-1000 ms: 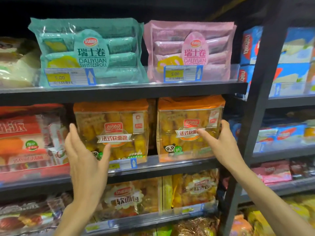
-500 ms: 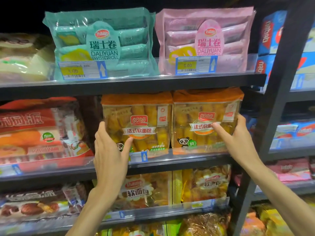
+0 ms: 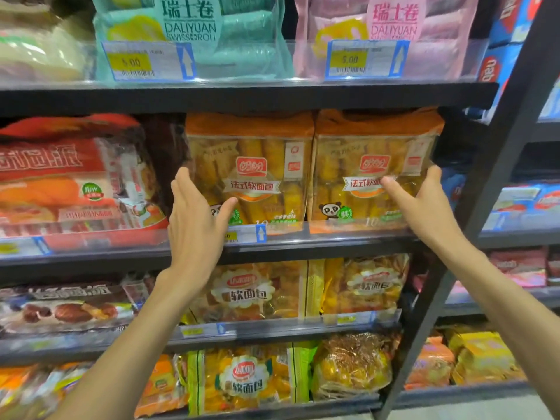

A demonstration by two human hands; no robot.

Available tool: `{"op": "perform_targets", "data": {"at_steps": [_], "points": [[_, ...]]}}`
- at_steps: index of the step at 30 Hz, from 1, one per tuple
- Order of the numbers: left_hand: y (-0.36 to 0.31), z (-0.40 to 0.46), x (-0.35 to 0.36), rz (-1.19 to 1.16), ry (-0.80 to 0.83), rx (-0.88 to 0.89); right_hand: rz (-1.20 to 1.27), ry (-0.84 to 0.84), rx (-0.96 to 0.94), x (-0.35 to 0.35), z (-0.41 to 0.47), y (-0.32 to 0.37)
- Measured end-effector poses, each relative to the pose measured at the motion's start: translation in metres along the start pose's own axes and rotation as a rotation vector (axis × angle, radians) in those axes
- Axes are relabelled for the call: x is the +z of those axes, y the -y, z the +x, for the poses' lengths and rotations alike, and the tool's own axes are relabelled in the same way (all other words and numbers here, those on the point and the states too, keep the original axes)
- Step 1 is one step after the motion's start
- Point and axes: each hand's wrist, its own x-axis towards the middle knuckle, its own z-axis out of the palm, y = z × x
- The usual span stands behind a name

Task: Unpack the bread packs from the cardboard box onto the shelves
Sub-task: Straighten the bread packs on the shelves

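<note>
Orange-topped clear film, soft rolls inside: expect light, crushable, slippery packs. Your left hand [image 3: 197, 219] lies flat-fingered on the left bread pack [image 3: 250, 171], at its left side, gripping nothing. That pack touches the right bread pack [image 3: 375, 168] on the middle shelf [image 3: 288, 242]. Your right hand [image 3: 424, 204], fingers straight, presses its right side. Hold by the side walls; avoid squeezing the fronts.

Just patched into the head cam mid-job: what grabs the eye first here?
Two orange-topped bread packs stand side by side on the middle shelf, flanked by the left hand and right hand, fingers straight. Above them sit a teal Swiss roll pack and a pink one.
</note>
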Motion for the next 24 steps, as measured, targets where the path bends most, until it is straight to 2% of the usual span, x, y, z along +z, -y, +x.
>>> {"op": "perform_targets", "data": {"at_steps": [7, 15, 18, 21, 24], "points": [[-0.008, -0.003, -0.006, 0.054, -0.015, 0.007, -0.024, -0.045, -0.015, -0.001, -0.005, 0.003], [0.002, -0.018, -0.016, -0.017, 0.048, 0.060, -0.029, -0.040, -0.024, 0.001, -0.023, -0.009], [0.007, -0.027, -0.027, -0.031, 0.067, 0.079, -0.096, -0.063, -0.097, 0.004, -0.048, -0.009], [0.015, -0.046, -0.043, 0.003, 0.076, 0.118, -0.144, -0.100, -0.252, 0.011, -0.079, -0.005], [0.029, -0.073, -0.062, 0.037, 0.100, 0.159, -0.149, -0.066, -0.350, 0.027, -0.110, -0.002]]}}
